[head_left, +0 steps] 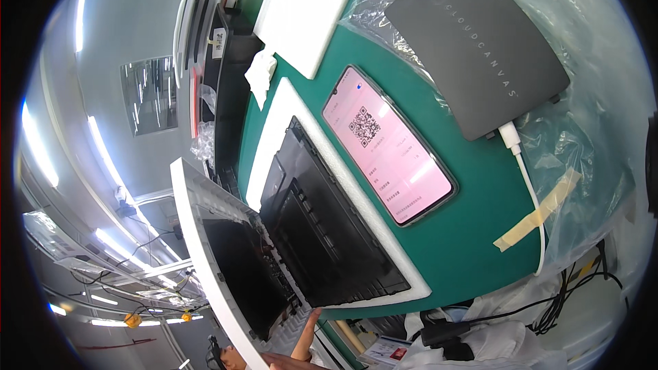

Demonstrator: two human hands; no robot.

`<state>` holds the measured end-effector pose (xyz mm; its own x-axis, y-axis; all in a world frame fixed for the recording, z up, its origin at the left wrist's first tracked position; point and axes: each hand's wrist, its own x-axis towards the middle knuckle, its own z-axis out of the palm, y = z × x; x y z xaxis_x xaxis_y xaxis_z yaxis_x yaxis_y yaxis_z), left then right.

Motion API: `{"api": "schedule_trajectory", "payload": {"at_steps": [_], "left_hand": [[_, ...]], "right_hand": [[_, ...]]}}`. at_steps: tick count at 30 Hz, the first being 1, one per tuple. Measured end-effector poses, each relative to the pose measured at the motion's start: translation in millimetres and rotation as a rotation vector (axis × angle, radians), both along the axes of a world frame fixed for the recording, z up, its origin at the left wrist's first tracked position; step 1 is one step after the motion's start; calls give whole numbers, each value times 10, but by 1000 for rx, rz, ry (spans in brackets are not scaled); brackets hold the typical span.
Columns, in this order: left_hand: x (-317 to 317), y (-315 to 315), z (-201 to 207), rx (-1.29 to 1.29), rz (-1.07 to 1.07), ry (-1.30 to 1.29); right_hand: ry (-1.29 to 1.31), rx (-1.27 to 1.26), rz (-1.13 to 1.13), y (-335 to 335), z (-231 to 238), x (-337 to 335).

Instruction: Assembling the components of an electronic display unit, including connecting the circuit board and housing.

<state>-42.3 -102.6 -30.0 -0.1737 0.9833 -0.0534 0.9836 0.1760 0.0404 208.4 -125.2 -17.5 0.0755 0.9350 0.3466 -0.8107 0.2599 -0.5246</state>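
Neither of my hands shows. At the lower edge another person's hand (312, 320) reaches to the near corner of a black plastic panel (343, 240), its fingertips beside the edge. The panel lies on white foam (411, 286). A white-framed unit (205, 260) with a dark inner face stands tilted beside the panel; skin shows against its lower end. On the green table (473, 260) lies a phone (391, 151), its pink screen lit with a square code. A dark grey flat box (480, 48) rests on clear plastic, a white cable (526, 185) plugged into it.
Yellowish tape (538, 211) crosses the cable. A white foam slab (308, 14) and crumpled white tissue (260, 77) are at the upper middle. Black cables (562, 305) hang beyond the table edge. Part of a person in dark headgear (214, 353) shows at the lower left. The scene appears sideways.
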Motion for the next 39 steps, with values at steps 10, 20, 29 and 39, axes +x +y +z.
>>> {"api": "schedule_trajectory", "payload": {"at_steps": [10,20,29,39], "left_hand": [[408,40,120,-178,390,-272],[348,72,159,-380,545,-255],[279,106,111,-480,585,-276],[290,93,142,-546,486,-197]], "right_hand": [[-25,55,-22,11,-10,81],[-64,74,-32,55,-25,123],[25,87,-41,65,-74,-48],[3,83,-64,60,-80,-29]]}}
